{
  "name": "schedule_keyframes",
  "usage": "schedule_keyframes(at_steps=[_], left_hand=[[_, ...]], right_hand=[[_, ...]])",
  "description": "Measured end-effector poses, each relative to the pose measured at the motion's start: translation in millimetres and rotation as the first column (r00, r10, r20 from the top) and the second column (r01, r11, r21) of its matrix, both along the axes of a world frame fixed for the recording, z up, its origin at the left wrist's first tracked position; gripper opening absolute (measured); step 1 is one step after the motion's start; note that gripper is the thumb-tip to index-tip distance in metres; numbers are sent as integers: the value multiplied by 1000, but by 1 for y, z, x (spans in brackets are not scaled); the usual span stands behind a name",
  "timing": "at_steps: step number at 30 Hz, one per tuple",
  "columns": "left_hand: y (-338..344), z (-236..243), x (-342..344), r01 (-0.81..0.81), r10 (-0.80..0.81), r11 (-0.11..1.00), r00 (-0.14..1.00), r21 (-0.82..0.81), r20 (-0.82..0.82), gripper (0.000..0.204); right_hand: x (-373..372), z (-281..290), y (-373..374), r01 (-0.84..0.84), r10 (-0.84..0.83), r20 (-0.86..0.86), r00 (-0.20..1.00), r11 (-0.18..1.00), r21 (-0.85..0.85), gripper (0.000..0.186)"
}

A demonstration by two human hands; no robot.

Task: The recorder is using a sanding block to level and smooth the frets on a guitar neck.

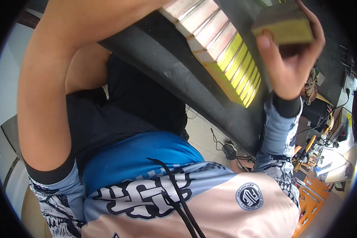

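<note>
My right hand (289,65), at the upper right, grips a blurred block (281,29) with a greyish top and a yellowish side, thumb on its near face and fingers round the far side. Beside it, a row of slim blocks lies on a dark table (162,71): pale pink-white ones (200,27) toward the top, yellow-green ones (236,69) toward the lower end. My left forearm (43,107) reaches up past the row's upper end, its hand out of the picture beyond the top edge.
My legs are under the table's near edge, above a tiled floor (202,131) with cables. At the right stand a cluttered bench, a power strip (349,85) with a plug, and an orange board (313,206) with tools.
</note>
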State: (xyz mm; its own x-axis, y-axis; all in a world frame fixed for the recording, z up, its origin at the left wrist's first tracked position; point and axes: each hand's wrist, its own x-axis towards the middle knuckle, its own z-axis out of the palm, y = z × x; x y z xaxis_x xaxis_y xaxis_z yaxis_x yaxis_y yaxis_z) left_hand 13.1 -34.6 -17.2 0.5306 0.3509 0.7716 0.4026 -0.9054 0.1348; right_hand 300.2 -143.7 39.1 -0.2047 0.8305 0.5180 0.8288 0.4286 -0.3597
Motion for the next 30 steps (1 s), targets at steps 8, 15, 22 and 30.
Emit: schedule_keyframes(at_steps=[8,15,22,30], left_hand=[[0,-8,-1,56,-46,997,985,-54,168,35],[-1,-5,-2,45,-42,999,984,-15,172,34],[-8,7,-2,55,-52,998,983,-17,175,33],[-6,6,-3,52,-55,998,984,22,172,34]], right_hand=[[-19,7,-4,-121,91,228,970,985,125,107],[-33,2,5,-343,318,200,927,934,104,96],[-35,7,-1,-220,205,130,970,969,113,97],[-66,3,-1,-123,127,-92,988,991,51,96]])
